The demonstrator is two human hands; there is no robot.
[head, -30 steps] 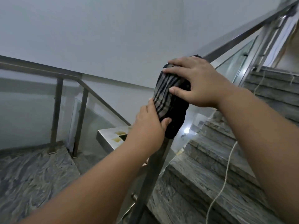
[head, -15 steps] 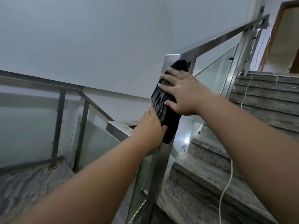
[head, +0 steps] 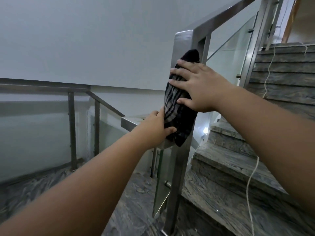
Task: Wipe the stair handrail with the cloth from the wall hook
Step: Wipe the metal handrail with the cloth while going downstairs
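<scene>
A dark cloth [head: 179,114] with pale stripes is pressed against the upright steel post [head: 181,40] where the handrail [head: 225,13] turns upward along the stairs. My right hand [head: 196,87] lies flat on the cloth's upper half, fingers spread. My left hand [head: 157,126] grips the cloth's lower left edge, thumb on the fabric. The cloth covers the middle stretch of the post. A lower rail section [head: 129,120] meets the post behind my left hand.
Grey stone steps [head: 230,167] rise to the right, with a white cord [head: 252,176] trailing down them. Glass panels [head: 228,53] fill the railing. A second handrail [head: 42,86] runs along the landing at left, beside a plain wall [head: 85,40].
Both hands and the cloth have slid down the post from its top corner, so bare steel now shows above the cloth. The view has tilted upward.
</scene>
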